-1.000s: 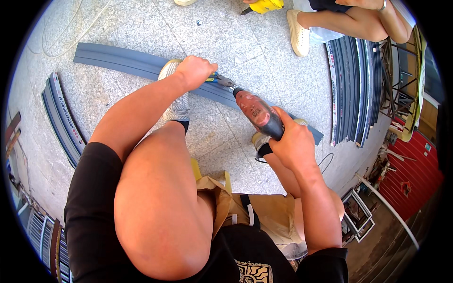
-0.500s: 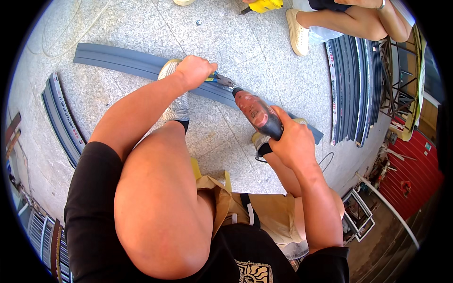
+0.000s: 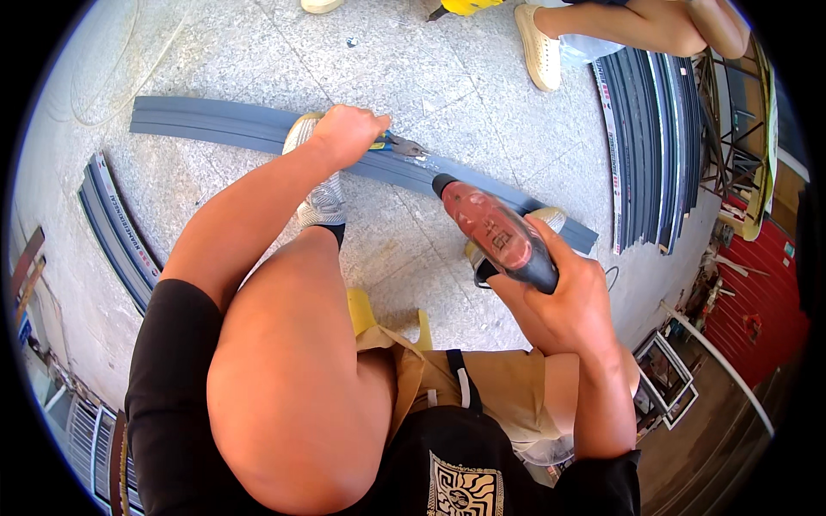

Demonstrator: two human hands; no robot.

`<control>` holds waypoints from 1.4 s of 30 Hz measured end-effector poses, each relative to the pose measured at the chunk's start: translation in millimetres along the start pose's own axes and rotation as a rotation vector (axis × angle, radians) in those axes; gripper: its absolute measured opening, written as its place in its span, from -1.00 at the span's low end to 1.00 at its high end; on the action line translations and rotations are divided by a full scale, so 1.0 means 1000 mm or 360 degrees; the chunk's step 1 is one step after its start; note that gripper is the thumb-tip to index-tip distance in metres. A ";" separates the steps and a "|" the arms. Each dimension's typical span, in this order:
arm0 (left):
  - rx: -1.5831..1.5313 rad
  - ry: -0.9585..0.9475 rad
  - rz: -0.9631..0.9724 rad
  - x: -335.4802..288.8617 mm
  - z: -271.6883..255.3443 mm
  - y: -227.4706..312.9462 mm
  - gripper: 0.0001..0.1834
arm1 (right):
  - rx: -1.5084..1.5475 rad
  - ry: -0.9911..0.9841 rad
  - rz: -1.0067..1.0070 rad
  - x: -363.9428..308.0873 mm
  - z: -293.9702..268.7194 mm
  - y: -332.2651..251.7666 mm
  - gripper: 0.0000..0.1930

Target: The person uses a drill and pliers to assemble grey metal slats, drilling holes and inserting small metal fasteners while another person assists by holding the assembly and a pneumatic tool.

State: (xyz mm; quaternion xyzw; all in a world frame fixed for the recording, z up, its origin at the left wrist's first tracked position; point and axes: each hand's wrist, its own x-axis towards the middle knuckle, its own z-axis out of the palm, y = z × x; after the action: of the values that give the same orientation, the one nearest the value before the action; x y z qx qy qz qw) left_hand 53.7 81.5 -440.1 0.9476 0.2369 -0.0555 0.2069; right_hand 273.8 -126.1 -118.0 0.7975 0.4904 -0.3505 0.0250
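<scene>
Red drill, black-nosed; grey profile, long, ridged lengthwise.

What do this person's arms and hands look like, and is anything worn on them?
The left hand and right hand are bare, with nothing visible around either wrist. The forearms are uncovered too. Plain black sleeves cover the upper arms.

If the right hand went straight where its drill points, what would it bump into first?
Probably the grey strip, met by the drill tip-first, near the pliers; depth is unclear from this view.
</scene>
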 end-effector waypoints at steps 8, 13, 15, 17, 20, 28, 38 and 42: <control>0.0109 -0.0062 -0.0012 0.004 -0.010 0.006 -0.75 | -0.0142 -0.0129 -0.0153 -0.062 0.002 0.035 -0.14; 0.0188 -0.0099 -0.0013 0.004 -0.010 0.013 -0.74 | -0.0141 -0.0205 -0.0206 -0.066 0.034 0.053 -0.14; 0.0197 -0.0090 0.0005 0.002 -0.012 0.011 -0.74 | -0.0247 -0.0310 -0.0286 -0.065 0.036 0.054 -0.17; 0.0202 -0.0080 0.0016 0.002 -0.012 0.010 -0.73 | -0.0255 -0.0313 -0.0290 -0.067 0.039 0.058 -0.18; 0.0238 -0.0082 0.0012 0.002 -0.012 0.010 -0.74 | -0.0287 -0.0311 -0.0305 -0.070 0.043 0.063 -0.18; 0.0280 -0.0091 -0.0019 0.004 -0.013 0.013 -0.77 | -0.0389 -0.0248 -0.0346 -0.073 0.049 0.070 -0.21; 0.0237 -0.0042 0.0002 0.002 -0.008 0.009 -0.77 | -0.0527 -0.0276 -0.0385 -0.071 0.062 0.074 -0.16; 0.0228 -0.0071 -0.0028 0.004 -0.012 0.014 -0.76 | -0.0551 -0.0254 -0.0424 -0.069 0.059 0.071 -0.22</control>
State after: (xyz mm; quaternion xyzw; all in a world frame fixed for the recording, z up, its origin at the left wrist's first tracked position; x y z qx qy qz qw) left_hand 63.7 76.9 -425.2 0.9564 0.2359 -0.0952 0.1433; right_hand 279.9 -238.7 -143.8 0.6793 0.6407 -0.3233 0.1536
